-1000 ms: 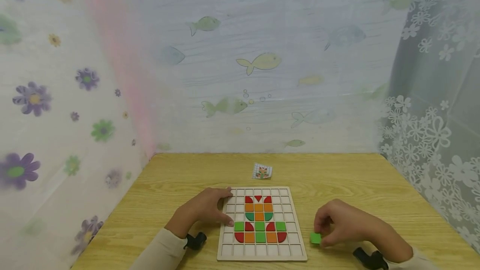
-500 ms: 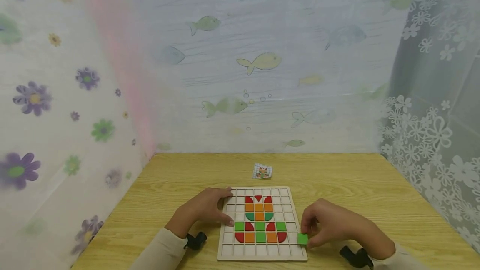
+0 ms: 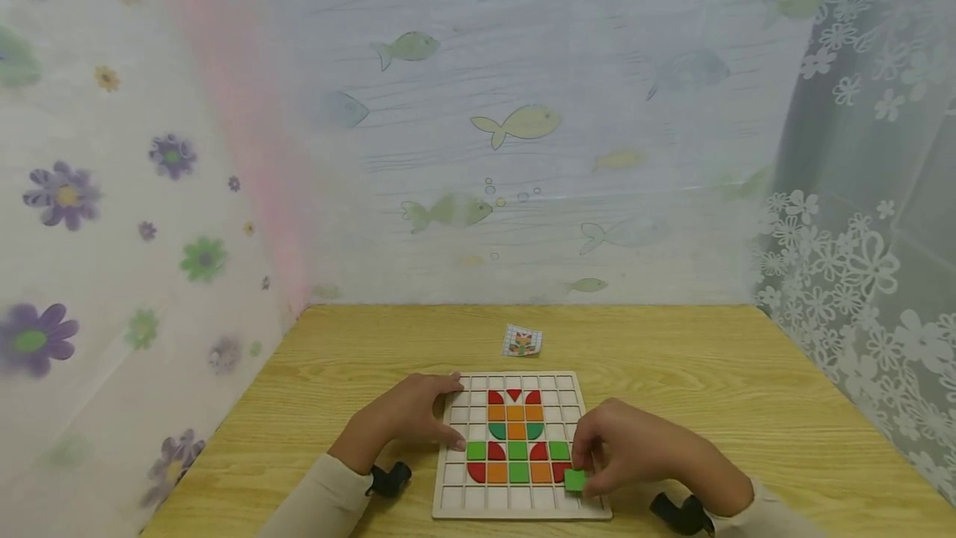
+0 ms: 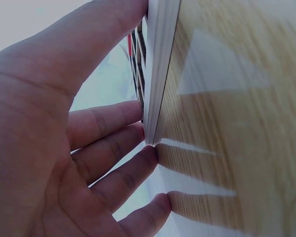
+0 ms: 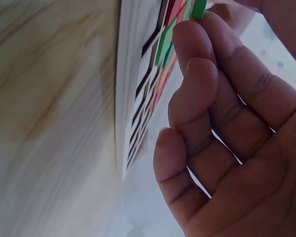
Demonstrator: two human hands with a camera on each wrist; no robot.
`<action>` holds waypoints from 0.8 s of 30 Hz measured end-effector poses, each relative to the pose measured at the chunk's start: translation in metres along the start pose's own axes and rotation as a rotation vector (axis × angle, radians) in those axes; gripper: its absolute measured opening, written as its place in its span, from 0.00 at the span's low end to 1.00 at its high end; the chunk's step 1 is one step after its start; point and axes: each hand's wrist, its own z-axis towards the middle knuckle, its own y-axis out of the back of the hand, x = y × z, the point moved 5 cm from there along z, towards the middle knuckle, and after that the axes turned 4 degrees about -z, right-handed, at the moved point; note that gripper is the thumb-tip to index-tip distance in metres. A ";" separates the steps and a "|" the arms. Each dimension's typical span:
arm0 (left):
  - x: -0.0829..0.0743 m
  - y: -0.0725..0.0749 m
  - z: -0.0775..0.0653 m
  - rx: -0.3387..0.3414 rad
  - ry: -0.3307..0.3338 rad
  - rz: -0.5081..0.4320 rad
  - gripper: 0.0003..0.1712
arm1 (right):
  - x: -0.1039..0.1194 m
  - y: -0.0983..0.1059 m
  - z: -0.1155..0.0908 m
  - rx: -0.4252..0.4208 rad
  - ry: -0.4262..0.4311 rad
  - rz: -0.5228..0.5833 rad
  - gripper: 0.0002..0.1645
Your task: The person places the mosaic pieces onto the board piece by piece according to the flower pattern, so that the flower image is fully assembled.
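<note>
A wooden grid board (image 3: 523,501) lies on the table, with red, orange and green tiles set in some of its squares. My right hand (image 3: 635,447) pinches a green square tile (image 3: 574,481) over the board's right part, beside a red rounded tile (image 3: 559,471). In the right wrist view, the green tile (image 5: 199,9) shows at the fingertips, with the other fingers curled. At the board's left edge, my left hand (image 3: 407,413) rests with thumb and fingers spread. The left wrist view shows its fingers (image 4: 121,148) nearly straight, touching the board's side (image 4: 160,64).
A small paper card (image 3: 522,341) with a printed grid pattern lies behind the board. The wooden table (image 3: 358,339) meets a fish-print curtain (image 3: 523,231) at the back. Black wrist cameras (image 3: 391,480) sit on both wrists.
My right hand has carried the green square tile leftward, from the table beside the board to over the board's right side. The left hand and board have stayed put.
</note>
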 end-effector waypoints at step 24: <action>-0.001 0.000 0.000 0.021 -0.025 -0.009 0.55 | 0.023 -0.020 0.034 0.023 0.015 -0.006 0.08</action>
